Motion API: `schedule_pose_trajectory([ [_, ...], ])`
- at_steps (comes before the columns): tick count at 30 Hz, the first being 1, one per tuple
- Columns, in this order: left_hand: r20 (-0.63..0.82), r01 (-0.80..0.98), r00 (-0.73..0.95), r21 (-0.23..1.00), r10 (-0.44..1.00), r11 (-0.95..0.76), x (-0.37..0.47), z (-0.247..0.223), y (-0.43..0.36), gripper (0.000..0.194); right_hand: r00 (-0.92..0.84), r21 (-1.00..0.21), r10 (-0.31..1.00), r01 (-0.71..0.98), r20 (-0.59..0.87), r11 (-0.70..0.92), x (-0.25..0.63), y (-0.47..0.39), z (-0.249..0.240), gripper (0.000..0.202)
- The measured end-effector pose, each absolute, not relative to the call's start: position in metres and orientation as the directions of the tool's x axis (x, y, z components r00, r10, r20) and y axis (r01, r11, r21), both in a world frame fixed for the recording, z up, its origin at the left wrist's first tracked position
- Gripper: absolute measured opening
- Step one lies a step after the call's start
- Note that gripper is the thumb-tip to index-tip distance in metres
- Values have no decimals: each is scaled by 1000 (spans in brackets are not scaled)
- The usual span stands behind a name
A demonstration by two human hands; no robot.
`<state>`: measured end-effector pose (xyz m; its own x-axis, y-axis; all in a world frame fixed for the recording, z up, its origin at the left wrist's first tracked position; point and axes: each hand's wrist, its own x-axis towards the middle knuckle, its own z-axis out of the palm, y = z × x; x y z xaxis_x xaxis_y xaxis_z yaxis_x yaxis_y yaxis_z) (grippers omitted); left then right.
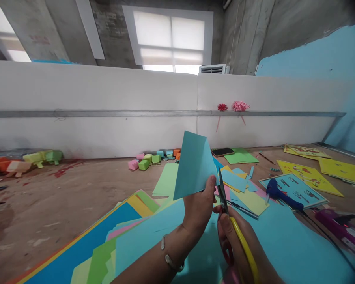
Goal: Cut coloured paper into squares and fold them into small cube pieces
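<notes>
The left forearm (152, 258) is slanting up and rightward; the left hand (198, 206) is pinching, its thumb (210, 184) pointing upward. Just beside it and lower, the right hand (243, 228) is gripping with bent fingers (220, 232), the right forearm (266, 268) slanting toward the lower right.

- Left of the folded blue paper (193, 165): free passage over bare desk (103, 177).
- Right of it: scissors (224, 202) just beside, blue glue gun (283, 196) farther out.
- Behind it: small paper blocks (148, 158), then white partition (106, 90).

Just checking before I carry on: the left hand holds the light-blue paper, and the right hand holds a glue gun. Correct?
Not quite: the head view shows the right hand holding scissors. The left hand does hold the light-blue paper.
</notes>
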<state>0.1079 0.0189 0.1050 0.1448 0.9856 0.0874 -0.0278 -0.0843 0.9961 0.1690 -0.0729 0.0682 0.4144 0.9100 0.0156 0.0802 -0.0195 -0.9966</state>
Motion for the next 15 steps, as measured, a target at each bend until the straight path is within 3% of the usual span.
schedule_pose_trajectory([
  [4,103,79,194,990,976,-120,106,106,19,52,397,-996,918,78,-1,-34,168,-74,69,60],
  [8,78,-2,160,997,984,-78,108,105,17,43,373,-998,928,53,-16,-39,170,-73,65,62],
  [15,173,-70,247,985,953,-160,107,97,19,43,384,-999,923,12,-34,-41,171,-74,61,63],
])
